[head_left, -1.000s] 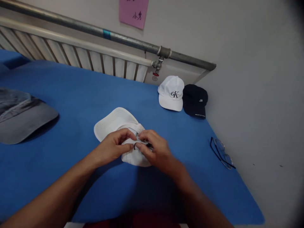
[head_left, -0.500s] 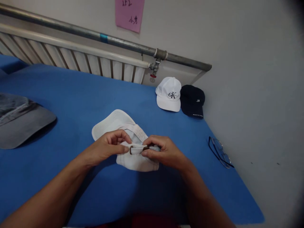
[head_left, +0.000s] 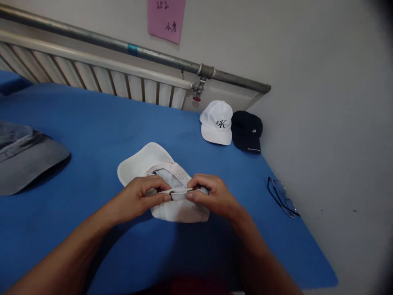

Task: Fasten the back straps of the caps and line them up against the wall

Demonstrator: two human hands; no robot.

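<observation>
A pale, whitish cap (head_left: 179,212) lies on the blue table cover with its underside and inner band showing, its brim (head_left: 143,162) toward the upper left. At its back edge runs a narrow strap (head_left: 179,196) with a small brown buckle. My left hand (head_left: 139,196) pinches the strap's left end by the buckle, fingers partly inside the cap. On the right, my right hand (head_left: 213,194) pinches the other end of the strap between thumb and fingers. A short stretch of strap shows between the two hands.
A white cap with black letters (head_left: 217,123) and a dark cap (head_left: 247,132) sit side by side at the back right. Glasses (head_left: 282,197) lie near the right edge. A grey cap (head_left: 33,157) is at the left. Behind the blue cover (head_left: 101,119) are a radiator (head_left: 119,84) and pipe.
My left hand has shifted slightly down and right along the strap, closer to the buckle. The strap looks flatter, and the visible gap between my hands is narrower.
</observation>
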